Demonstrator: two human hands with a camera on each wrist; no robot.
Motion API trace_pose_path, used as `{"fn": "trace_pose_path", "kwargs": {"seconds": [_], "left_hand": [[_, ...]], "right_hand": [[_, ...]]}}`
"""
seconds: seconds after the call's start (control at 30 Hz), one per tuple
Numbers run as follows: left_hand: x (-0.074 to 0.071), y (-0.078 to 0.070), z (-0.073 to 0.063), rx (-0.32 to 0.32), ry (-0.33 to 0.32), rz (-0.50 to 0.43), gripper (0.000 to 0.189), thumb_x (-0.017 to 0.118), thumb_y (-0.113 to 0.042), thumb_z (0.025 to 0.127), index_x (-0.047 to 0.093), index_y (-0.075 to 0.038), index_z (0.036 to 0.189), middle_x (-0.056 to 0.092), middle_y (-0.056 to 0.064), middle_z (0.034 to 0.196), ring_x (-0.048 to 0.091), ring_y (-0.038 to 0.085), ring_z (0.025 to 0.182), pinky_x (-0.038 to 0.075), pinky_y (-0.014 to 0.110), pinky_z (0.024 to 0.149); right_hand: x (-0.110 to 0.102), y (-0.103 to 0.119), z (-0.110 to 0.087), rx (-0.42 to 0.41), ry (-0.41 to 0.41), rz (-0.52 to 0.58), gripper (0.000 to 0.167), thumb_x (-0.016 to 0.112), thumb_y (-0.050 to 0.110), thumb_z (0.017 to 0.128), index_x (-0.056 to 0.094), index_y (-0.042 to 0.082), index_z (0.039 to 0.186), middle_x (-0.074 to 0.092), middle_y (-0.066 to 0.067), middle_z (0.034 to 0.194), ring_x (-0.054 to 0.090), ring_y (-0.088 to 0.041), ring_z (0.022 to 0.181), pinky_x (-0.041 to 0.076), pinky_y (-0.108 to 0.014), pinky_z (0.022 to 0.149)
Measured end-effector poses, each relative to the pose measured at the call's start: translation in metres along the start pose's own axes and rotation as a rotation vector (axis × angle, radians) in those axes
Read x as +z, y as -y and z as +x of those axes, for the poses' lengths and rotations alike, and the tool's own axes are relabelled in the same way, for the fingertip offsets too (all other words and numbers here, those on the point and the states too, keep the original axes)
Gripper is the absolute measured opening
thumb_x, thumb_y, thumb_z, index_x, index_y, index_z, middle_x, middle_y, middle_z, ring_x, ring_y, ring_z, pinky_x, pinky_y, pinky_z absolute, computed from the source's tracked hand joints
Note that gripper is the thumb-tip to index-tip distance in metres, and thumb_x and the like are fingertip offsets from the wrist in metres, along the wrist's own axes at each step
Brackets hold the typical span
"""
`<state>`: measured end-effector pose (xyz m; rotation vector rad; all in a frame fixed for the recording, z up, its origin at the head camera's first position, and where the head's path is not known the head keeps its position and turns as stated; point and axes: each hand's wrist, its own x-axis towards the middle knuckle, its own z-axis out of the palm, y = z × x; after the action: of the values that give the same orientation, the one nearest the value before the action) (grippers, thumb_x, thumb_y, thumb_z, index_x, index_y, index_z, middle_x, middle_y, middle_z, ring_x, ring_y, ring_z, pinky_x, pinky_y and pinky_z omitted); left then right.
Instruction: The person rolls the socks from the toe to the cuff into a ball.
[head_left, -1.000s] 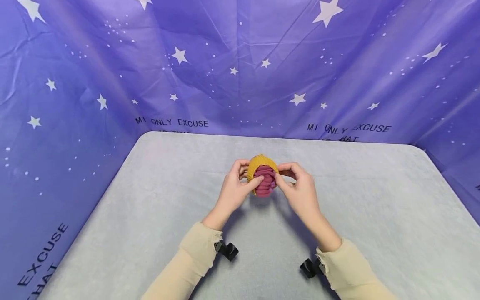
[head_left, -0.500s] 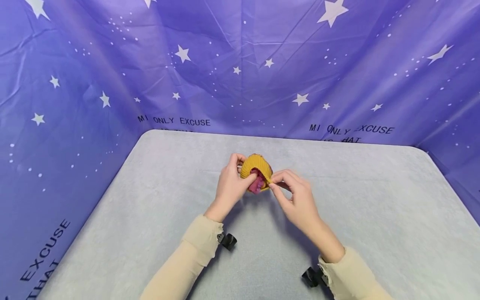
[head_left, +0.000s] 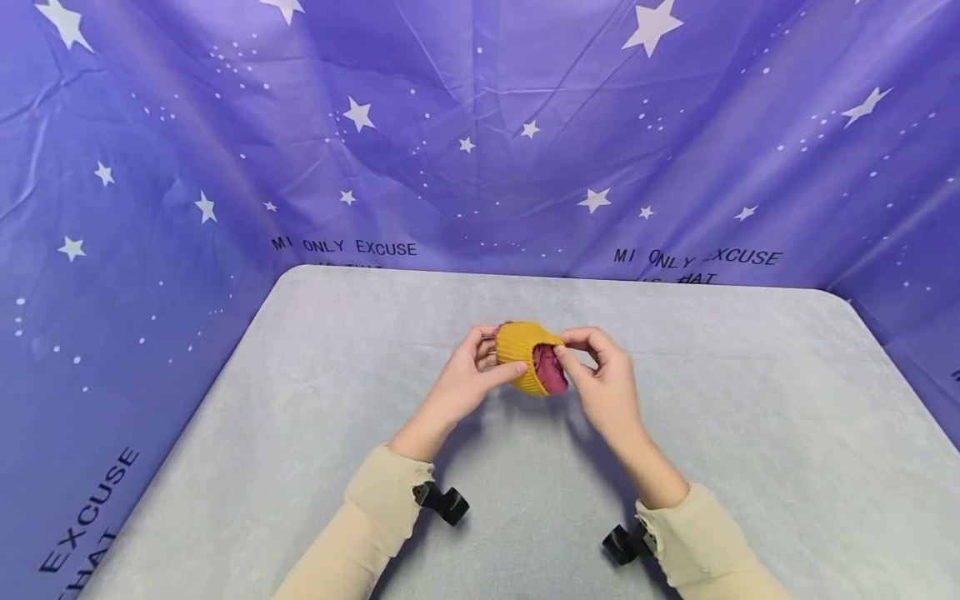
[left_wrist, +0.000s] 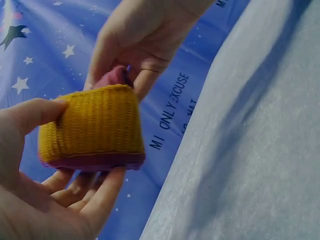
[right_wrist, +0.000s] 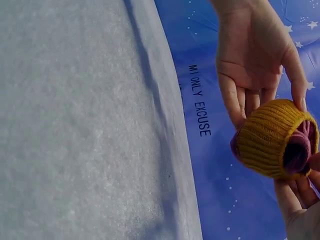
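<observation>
A rolled-up sock (head_left: 516, 350), with a mustard-yellow ribbed cuff wrapped round maroon fabric (head_left: 551, 371), is held up over the table between both hands. My left hand (head_left: 467, 377) grips its left side, thumb on the ribbing and fingers curled beneath. With thumb and fingertips, my right hand (head_left: 606, 383) pinches the rim at the cuff's opening. In the left wrist view a maroon strip shows below the yellow band (left_wrist: 97, 125), and more maroon fabric bulges out by the right fingers. The right wrist view looks into the opening, where purplish folds (right_wrist: 300, 147) are bunched.
Beneath the hands is a light grey table (head_left: 337, 367) with rounded far corners. A purple-blue cloth (head_left: 480, 167) with white stars and black lettering hangs behind it and along both sides. Black cameras (head_left: 452, 505) are strapped at both wrists.
The sock has turned so that its opening, which faced me, now faces right. The yellow cuff now covers more of the maroon. The right hand has shifted along the rim.
</observation>
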<state>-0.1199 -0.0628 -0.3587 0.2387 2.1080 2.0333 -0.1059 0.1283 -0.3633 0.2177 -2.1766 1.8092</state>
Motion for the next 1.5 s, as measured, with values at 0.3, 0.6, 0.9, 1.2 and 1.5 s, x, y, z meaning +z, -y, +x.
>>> {"fn": "trace_pose_path", "kwargs": {"seconds": [0.3,0.6,0.9,1.2,1.5], "left_hand": [[0.000,0.002,0.005,0.061,-0.077,-0.037,0.048,0.065,-0.011,0.093,0.047,-0.001,0.136,0.063,0.022,0.129,0.066,0.026,0.111,0.055,0.030,0.095],[0.009,-0.001,-0.001,0.131,-0.036,0.112,0.060,0.067,-0.018,0.095,0.040,-0.006,0.147,0.059,0.017,0.137,0.060,0.029,0.125,0.051,0.038,0.106],[0.011,0.002,0.002,0.183,-0.212,0.412,0.071,0.078,-0.024,0.080,0.046,-0.006,0.140,0.066,0.015,0.120,0.063,0.028,0.109,0.052,0.044,0.097],[0.001,0.009,0.013,0.169,-0.308,0.512,0.062,0.074,-0.016,0.075,0.049,-0.005,0.130,0.065,0.015,0.108,0.061,0.030,0.097,0.052,0.044,0.087],[-0.010,0.006,0.004,-0.007,0.070,0.114,0.071,0.069,-0.015,0.088,0.034,-0.006,0.149,0.053,0.017,0.141,0.053,0.029,0.131,0.042,0.045,0.113]], "right_hand": [[-0.009,-0.004,-0.001,0.266,0.214,0.307,0.021,0.057,0.001,0.097,0.059,-0.005,0.117,0.069,0.011,0.100,0.069,-0.003,0.093,0.059,-0.022,0.083],[-0.005,-0.004,0.002,0.306,0.132,0.233,0.012,0.064,0.001,0.093,0.065,-0.001,0.105,0.072,0.015,0.086,0.071,-0.001,0.083,0.060,-0.021,0.078],[-0.003,0.000,0.002,0.263,0.151,0.205,0.012,0.062,-0.008,0.091,0.063,-0.015,0.101,0.071,0.013,0.079,0.071,-0.002,0.076,0.060,-0.022,0.076],[-0.009,0.003,-0.005,0.223,0.303,0.264,0.012,0.058,-0.009,0.093,0.058,-0.017,0.102,0.072,0.007,0.084,0.073,-0.009,0.078,0.061,-0.027,0.077],[-0.011,-0.002,-0.003,0.268,0.232,0.304,0.009,0.060,-0.004,0.093,0.066,0.001,0.097,0.071,0.009,0.085,0.069,-0.005,0.078,0.060,-0.023,0.078]]}}
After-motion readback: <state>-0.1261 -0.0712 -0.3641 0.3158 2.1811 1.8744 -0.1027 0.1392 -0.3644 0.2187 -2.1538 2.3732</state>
